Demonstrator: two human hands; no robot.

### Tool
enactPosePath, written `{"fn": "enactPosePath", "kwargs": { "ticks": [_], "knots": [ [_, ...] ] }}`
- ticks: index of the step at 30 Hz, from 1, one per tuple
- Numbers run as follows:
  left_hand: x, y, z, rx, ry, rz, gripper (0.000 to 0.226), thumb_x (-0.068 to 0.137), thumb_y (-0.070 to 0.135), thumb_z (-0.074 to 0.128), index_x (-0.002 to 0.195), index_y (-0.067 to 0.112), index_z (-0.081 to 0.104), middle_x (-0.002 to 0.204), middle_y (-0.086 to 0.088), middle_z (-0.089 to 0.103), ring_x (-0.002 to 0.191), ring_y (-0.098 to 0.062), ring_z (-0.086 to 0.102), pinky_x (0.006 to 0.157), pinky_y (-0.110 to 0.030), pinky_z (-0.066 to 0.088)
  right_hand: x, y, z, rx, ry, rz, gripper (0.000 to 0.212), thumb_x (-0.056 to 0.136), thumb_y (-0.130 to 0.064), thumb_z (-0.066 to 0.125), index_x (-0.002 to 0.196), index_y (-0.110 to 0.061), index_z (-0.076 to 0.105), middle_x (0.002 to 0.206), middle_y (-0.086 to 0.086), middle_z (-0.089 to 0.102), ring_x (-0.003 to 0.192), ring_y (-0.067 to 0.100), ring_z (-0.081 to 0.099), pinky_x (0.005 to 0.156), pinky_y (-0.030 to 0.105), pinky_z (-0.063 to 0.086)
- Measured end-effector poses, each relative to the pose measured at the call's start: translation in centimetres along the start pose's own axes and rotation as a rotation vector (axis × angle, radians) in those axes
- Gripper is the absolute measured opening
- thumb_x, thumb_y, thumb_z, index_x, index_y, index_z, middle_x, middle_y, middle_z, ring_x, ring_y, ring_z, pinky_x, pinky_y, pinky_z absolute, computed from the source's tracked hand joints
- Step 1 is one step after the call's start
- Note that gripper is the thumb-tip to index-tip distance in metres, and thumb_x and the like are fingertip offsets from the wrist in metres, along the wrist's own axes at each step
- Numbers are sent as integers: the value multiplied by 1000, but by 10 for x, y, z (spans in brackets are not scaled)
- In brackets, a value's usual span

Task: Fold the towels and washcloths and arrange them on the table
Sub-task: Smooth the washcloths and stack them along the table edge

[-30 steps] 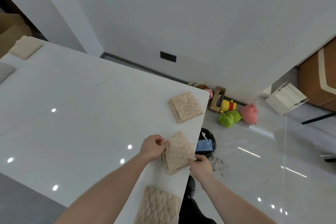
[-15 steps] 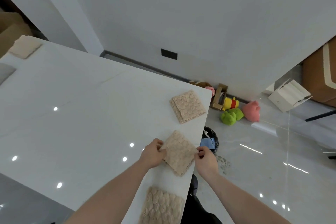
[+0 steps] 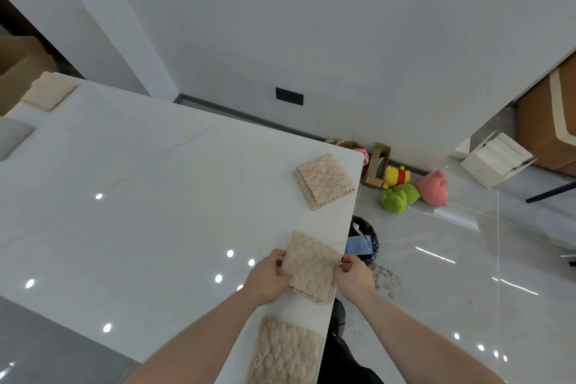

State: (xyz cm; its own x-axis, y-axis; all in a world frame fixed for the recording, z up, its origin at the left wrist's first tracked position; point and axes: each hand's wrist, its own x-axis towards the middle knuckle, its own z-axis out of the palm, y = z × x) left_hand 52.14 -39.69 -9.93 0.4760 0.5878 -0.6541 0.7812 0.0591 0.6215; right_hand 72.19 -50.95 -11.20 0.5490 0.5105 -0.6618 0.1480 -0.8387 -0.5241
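Left hand and right hand pinching opposite corners of folded washcloth, lying near table edge. Advice: squaring it in line with neighbouring washcloth, keeping layers flush.

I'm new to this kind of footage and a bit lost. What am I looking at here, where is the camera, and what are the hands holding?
There is no machine: a person wears a camera on the head, looking down at their own arms. The left hand and right hand pinch opposite sides of a folded beige washcloth at the edge of a white table. Another folded washcloth lies farther along that edge, and a third cloth lies nearest the person. Plush toys sit on the floor.
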Motion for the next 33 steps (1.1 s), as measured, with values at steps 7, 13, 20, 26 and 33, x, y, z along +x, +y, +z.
{"fn": "enactPosePath", "kwargs": {
  "ticks": [7,13,20,26,33],
  "knots": [
    [24,36,-24,125,121,-49,62,91,40,61,146,20,43,141,1,50,124,-19,55,100,-28,44,7,-7,-18,8,7,-38,25,99,-26,58,124,-22,58,103,-8,65,82,9,63,64,25,49],
    [85,109,-69,161,193,46,58,92,32,59,147,21,42,148,-4,42,123,-25,56,105,-39,46,49,-42,-48,89,34,-65,47,101,-24,57,146,-17,47,132,0,61,83,14,63,59,21,45],
    [154,162,-85,262,159,34,76,92,33,60,159,25,24,166,0,21,146,-32,31,116,-46,36,110,-75,-59,307,-54,29,69,99,-26,62,159,-18,28,140,2,58,98,21,68,85,40,60],
    [189,164,-80,243,74,-63,73,94,27,54,160,28,23,157,-7,41,143,-32,37,114,-42,38,156,-88,-59,476,-117,89,72,96,-23,65,157,-28,26,126,-4,64,105,22,67,95,44,57],
    [180,147,-69,143,39,7,23,92,29,63,73,22,54,70,5,53,65,-17,51,58,-27,40,165,-96,-76,299,19,-46,57,98,-15,55,153,-22,39,123,-3,61,102,21,67,76,31,57]
  ]
}}
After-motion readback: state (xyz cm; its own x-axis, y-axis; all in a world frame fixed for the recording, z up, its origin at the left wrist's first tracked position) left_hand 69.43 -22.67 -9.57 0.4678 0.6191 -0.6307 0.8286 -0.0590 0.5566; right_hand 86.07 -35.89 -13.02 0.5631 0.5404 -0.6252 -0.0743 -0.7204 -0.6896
